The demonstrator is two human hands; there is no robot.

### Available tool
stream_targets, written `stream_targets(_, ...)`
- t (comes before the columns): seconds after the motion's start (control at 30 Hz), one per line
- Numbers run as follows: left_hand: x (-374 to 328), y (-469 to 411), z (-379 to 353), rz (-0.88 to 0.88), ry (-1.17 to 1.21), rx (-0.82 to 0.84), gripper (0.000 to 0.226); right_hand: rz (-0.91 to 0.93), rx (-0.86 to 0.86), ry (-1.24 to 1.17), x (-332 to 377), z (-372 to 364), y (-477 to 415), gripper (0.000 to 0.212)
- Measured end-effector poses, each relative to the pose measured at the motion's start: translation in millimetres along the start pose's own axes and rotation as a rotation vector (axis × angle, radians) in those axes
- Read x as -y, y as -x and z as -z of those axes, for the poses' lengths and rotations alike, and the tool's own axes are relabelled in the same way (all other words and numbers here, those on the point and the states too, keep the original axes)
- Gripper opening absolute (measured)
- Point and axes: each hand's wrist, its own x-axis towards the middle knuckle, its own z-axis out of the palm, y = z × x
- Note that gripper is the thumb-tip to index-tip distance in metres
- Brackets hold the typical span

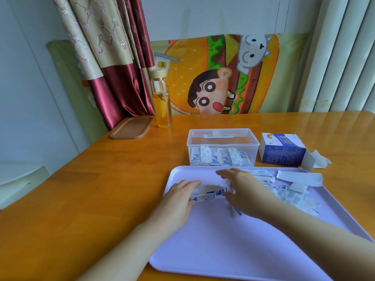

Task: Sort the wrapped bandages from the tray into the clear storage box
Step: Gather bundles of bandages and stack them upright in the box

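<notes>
A lilac tray point(213, 250) lies on the wooden table in front of me. My left hand point(178, 199) grips a small stack of white-and-blue wrapped bandages point(209, 194) at the tray's far left. My right hand point(243, 189) rests against the stack's right end, fingers spread. More wrapped bandages point(292, 196) lie loose in a heap on the tray's right side, and one point(237, 211) peeks out under my right wrist. Behind the tray stands the clear storage box point(223, 138), holding a row of upright bandages point(220, 157).
A blue-and-white bandage carton point(283, 150) lies open to the right of the box, with paper scraps point(320, 160) beside it. White paper strips point(300, 177) rest on the tray's far right. A glass bottle point(162, 98) and a brown lid point(132, 127) stand at the back left.
</notes>
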Motion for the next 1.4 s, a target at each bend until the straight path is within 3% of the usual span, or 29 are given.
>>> stream_targets(0.1, -0.4, 0.1, -2.5, -0.009, 0.025, 0.017, 0.053, -0.072, 0.161, 0.044, -0.1, 2.4, -4.8, 0.058)
stream_targets(0.3, -8.7, -6.1, -7.9, -0.003, 0.059, 0.05, 0.058, -0.015, 0.184, 0.043, 10.0, -6.5, -11.4, 0.026)
stream_targets(0.37, -8.9, -7.3, -8.1, -0.008, 0.04, 0.055, 0.059, 0.01, 0.21, 0.026, 11.2, -5.3, -12.0, 0.027)
stream_targets(0.47, -7.0, -8.5, -7.9, 0.006, -0.053, 0.062, 0.058, 0.009, 0.196, -0.016, 7.9, 0.0, -11.5, 0.039)
stream_targets(0.63, -11.9, -10.8, -7.9, 0.022, -0.298, 0.127, 0.049, 0.053, 0.133, -0.032, 7.7, -5.3, -11.9, 0.021)
stream_targets(0.7, -17.6, -12.5, 1.3, 0.035, -0.308, 0.138, 0.031, 0.093, 0.075, -0.046, 9.4, -2.3, -11.5, 0.018)
stream_targets(0.77, -22.8, -15.5, 16.1, 0.071, -0.18, 0.158, 0.013, 0.181, 0.004, -0.039, 12.3, 9.1, -10.7, 0.018)
stream_targets(0.9, -37.2, -26.2, 49.6, 0.296, 0.36, 0.344, 0.015, 0.397, -0.051, 0.038, 24.5, 44.6, -11.7, 0.018)
stream_targets(1.0, -47.3, -27.4, 57.5, 0.39, 0.669, 0.424, 0.014, 0.421, -0.077, -0.008, 28.6, 68.4, -12.2, 0.026)
stream_targets(1.1, -58.1, -25.1, 52.0, 0.444, 0.964, 0.353, 0.009, 0.313, 0.05, -0.135, 20.7, 80.0, -3.9, 0.1)
stream_targets(1.17, -65.8, -25.0, 48.4, 0.474, 1.15, 0.355, 0.01, 0.296, 0.159, -0.13, 19.2, 73.6, 7.2, 0.127)
stream_targets(1.27, -75.7, -25.7, 43.5, 0.432, 1.255, 0.407, 0.015, 0.369, 0.079, -0.146, 16.1, 52.6, 14.3, 0.124)
stream_targets(1.4, -83.6, -23.6, 40.6, 0.397, 1.246, 0.396, 0.017, 0.419, -0.032, -0.179, 13.7, 46.3, 13.7, 0.094)
